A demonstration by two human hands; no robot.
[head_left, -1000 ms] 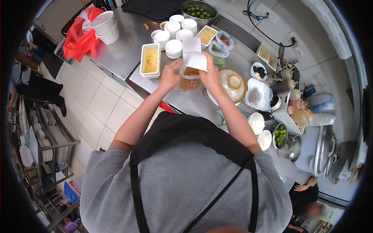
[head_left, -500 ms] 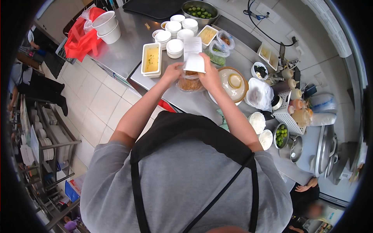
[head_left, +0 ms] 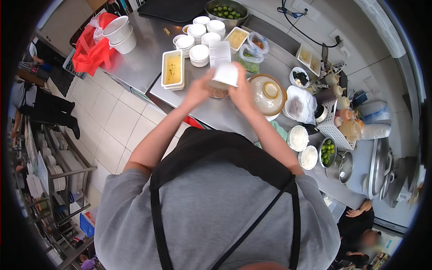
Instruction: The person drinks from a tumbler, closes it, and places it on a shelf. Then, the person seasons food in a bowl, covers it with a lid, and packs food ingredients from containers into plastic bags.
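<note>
Between my hands is a tilted white container (head_left: 226,75) above the steel counter. My right hand (head_left: 241,92) grips its right side. My left hand (head_left: 198,91) is at its left side, with the fingers blurred by motion. Under the white container, a tub of brown food (head_left: 218,93) shows only in part. A paper slip (head_left: 220,54) lies just behind. Left of my hands stands a white tray of yellow food (head_left: 173,68) with green bits. To the right is a lidded clay pot (head_left: 268,95).
Stacked white cups (head_left: 199,54) and a bowl of green fruit (head_left: 227,11) stand at the back. White tubs (head_left: 120,35) and a red bag (head_left: 92,50) are left. A basket of bottles (head_left: 335,123) stands right. Another person's hand (head_left: 355,212) shows at lower right.
The brown food tub is now mostly hidden beneath the white container and my hands. My left hand has moved in against the white container. The whole view has shifted slightly.
</note>
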